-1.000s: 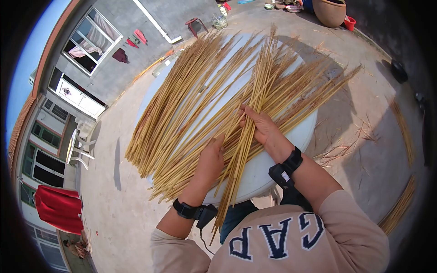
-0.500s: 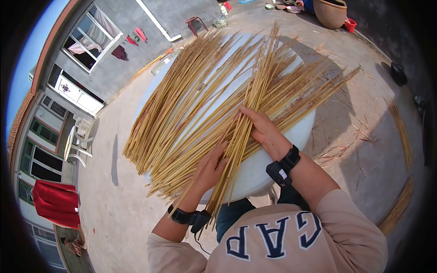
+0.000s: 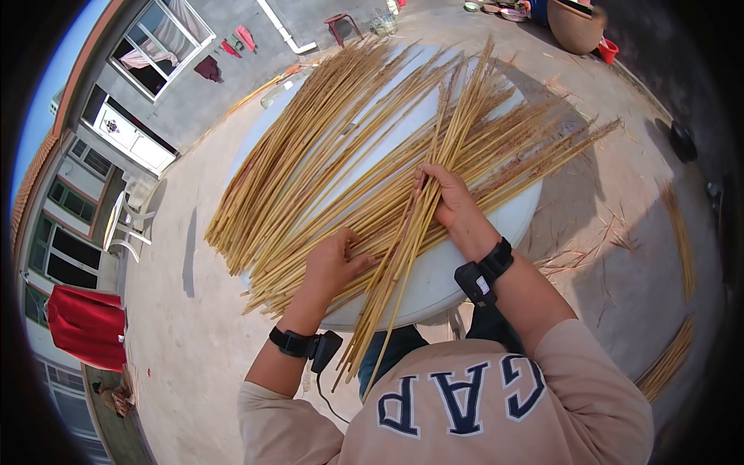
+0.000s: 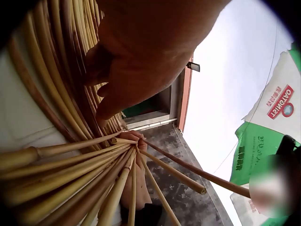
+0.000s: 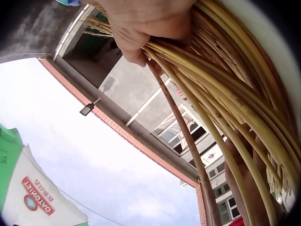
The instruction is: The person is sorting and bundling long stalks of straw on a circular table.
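My right hand point(image 3: 452, 200) grips a loose bundle of long dry stalks point(image 3: 378, 306) by the middle, feathery heads pointing away and cut ends fanning toward my body. In the right wrist view, the fingers curl round these stalks. To its left, my left hand point(image 3: 329, 265) is over the near pile of stalks point(image 3: 275, 283), fingers loosely bent and thumb apart; in the left wrist view its fingertips point(image 4: 104, 115) are right at those stalks. A second, thicker pile point(image 3: 279, 163) lies farther left on the round white table point(image 3: 443, 287).
Two small stalk bunches, one point(image 3: 680, 240) farther off and one point(image 3: 668, 360) nearer, lie on the concrete at the right, with broken bits scattered around. A white chair point(image 3: 128, 225) stands left. Behind the table are a red stool point(image 3: 342, 29) and a large clay pot point(image 3: 573, 27).
My left hand has moved left, away from the held bundle and over the stalks on the table. The right hand keeps its grip. The bundle's lower ends have shifted a little left.
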`<action>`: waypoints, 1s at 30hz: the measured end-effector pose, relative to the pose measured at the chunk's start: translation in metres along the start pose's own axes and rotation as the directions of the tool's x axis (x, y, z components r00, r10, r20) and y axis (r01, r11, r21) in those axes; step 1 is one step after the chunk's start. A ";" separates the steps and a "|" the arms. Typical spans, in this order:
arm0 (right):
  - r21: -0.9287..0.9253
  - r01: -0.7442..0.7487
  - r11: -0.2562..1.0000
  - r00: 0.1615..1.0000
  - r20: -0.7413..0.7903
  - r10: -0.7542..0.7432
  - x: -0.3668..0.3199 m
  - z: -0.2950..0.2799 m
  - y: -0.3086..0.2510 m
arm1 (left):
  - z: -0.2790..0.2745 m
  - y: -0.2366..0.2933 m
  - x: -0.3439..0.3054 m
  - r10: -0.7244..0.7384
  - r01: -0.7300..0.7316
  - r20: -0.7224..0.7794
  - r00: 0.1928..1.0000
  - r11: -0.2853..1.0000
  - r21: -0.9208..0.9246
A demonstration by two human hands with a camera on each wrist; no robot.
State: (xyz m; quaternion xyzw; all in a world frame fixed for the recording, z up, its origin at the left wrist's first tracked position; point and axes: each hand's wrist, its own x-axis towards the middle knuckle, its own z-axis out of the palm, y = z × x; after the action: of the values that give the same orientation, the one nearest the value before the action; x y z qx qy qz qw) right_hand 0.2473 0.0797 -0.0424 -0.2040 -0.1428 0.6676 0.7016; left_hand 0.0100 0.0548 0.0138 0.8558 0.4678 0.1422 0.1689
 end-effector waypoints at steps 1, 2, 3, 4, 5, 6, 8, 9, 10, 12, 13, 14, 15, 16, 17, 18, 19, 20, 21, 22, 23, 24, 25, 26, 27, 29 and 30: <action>-0.006 0.001 1.000 1.000 0.000 -0.001 0.001 -0.001 0.000 | 0.003 0.001 0.001 0.006 -0.010 0.035 0.999 0.994 0.107; 0.010 -0.003 1.000 1.000 -0.011 0.003 0.002 -0.001 0.001 | 0.006 0.001 0.002 0.007 -0.010 0.033 0.999 0.995 0.102; 0.024 -0.007 1.000 1.000 -0.022 0.008 0.002 0.001 0.001 | 0.010 0.000 0.002 0.017 -0.017 -0.009 1.000 0.998 0.064; 0.016 -0.009 1.000 1.000 -0.020 0.010 0.001 0.003 0.000 | 0.012 0.000 0.002 0.025 -0.024 -0.053 0.998 0.999 0.025; 0.028 -0.032 0.999 0.998 -0.054 0.034 -0.001 0.004 0.000 | 0.013 0.001 0.001 0.023 -0.022 -0.059 0.998 1.000 0.019; 0.042 -0.055 0.998 0.994 -0.088 0.058 -0.002 0.006 -0.001 | 0.013 0.002 0.000 0.004 -0.006 -0.057 0.998 0.999 -0.045; 0.022 -0.054 0.998 0.994 -0.093 0.056 -0.002 0.005 -0.002 | 0.012 0.007 -0.001 -0.016 0.010 -0.059 0.998 0.994 -0.112; 0.009 -0.053 0.999 0.994 -0.100 0.053 -0.001 0.004 -0.001 | 0.012 0.010 -0.003 -0.046 0.044 -0.002 0.999 0.966 -0.253; 0.003 -0.055 0.998 0.994 -0.096 0.056 0.000 0.003 0.001 | 0.012 0.013 -0.004 -0.066 0.083 0.057 0.996 0.918 -0.387; 0.030 -0.013 0.999 0.998 -0.066 0.015 0.002 0.001 0.001 | 0.010 0.018 -0.004 -0.041 0.069 0.083 0.996 0.924 -0.375; 0.021 -0.021 1.000 0.998 -0.055 0.022 0.003 0.001 0.000 | 0.009 0.020 -0.004 -0.017 0.056 0.113 0.993 0.932 -0.359; 0.047 -0.022 0.999 0.999 -0.043 0.024 0.002 0.002 0.000 | 0.010 0.021 -0.004 -0.027 0.062 0.100 0.995 0.930 -0.361; 0.073 -0.025 0.997 0.999 -0.032 0.027 0.002 0.003 0.001 | 0.012 0.022 -0.003 0.032 -0.005 0.072 0.997 0.937 -0.348; 0.066 -0.035 0.997 0.999 -0.021 0.037 0.001 0.004 0.001 | 0.014 0.022 -0.002 0.093 -0.073 0.045 0.995 0.940 -0.332; 0.064 -0.031 0.997 0.999 -0.028 0.033 0.001 0.005 0.000 | 0.018 0.019 0.000 0.141 -0.126 0.042 0.989 0.959 -0.255; 0.062 -0.026 0.998 0.999 -0.038 0.029 0.000 0.005 -0.001 | 0.020 0.017 0.000 0.133 -0.121 0.031 0.991 0.959 -0.255; 0.066 -0.037 0.997 0.999 -0.037 0.039 0.002 0.005 0.000 | 0.021 0.017 0.000 0.117 -0.116 -0.012 0.993 0.966 -0.230; 0.058 -0.041 0.997 0.999 -0.031 0.043 0.003 0.004 0.001 | 0.023 0.016 0.000 0.102 -0.111 -0.053 0.993 0.972 -0.206; 0.074 -0.037 0.997 0.998 -0.038 0.040 0.003 0.004 0.001 | 0.022 0.013 0.001 0.101 -0.111 -0.060 0.993 0.971 -0.210; 0.090 -0.031 0.995 0.998 -0.048 0.035 0.002 0.004 0.000 | 0.020 0.009 0.002 0.035 -0.051 -0.072 0.997 0.971 -0.236; 0.087 -0.029 0.996 0.998 -0.048 0.034 0.002 0.004 0.000 | 0.017 0.005 0.003 -0.029 0.007 -0.080 0.996 0.965 -0.261; 0.106 -0.019 0.994 0.998 -0.063 0.026 0.003 0.004 0.002 | 0.012 0.003 0.002 -0.026 0.004 -0.079 0.997 0.965 -0.264; 0.125 -0.007 0.992 0.997 -0.078 0.017 0.003 0.004 0.002 | 0.004 0.002 0.000 -0.075 0.068 -0.017 0.997 0.965 -0.255; 0.125 -0.002 0.992 0.997 -0.079 0.012 0.003 0.003 0.001 | -0.002 -0.001 -0.001 -0.125 0.132 0.043 0.991 0.962 -0.241; 0.130 -0.006 0.991 0.997 -0.069 0.015 0.003 0.002 0.001 | -0.005 -0.007 -0.001 -0.121 0.128 0.043 0.992 0.962 -0.241; 0.139 -0.013 0.990 0.998 -0.058 0.021 0.004 0.001 0.001 | -0.010 -0.020 -0.003 -0.147 0.139 -0.010 0.989 0.955 -0.260; 0.146 -0.036 0.989 0.999 -0.035 0.041 0.004 0.000 0.000 | -0.016 -0.023 -0.003 -0.151 0.144 -0.008 0.989 0.955 -0.259</action>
State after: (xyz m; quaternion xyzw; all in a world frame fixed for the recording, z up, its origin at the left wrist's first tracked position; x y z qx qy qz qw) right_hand 0.2478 0.0840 -0.0427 -0.1679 -0.0766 0.6856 0.7042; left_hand -0.0155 0.0663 0.0178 0.7873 0.5100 0.2007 0.2825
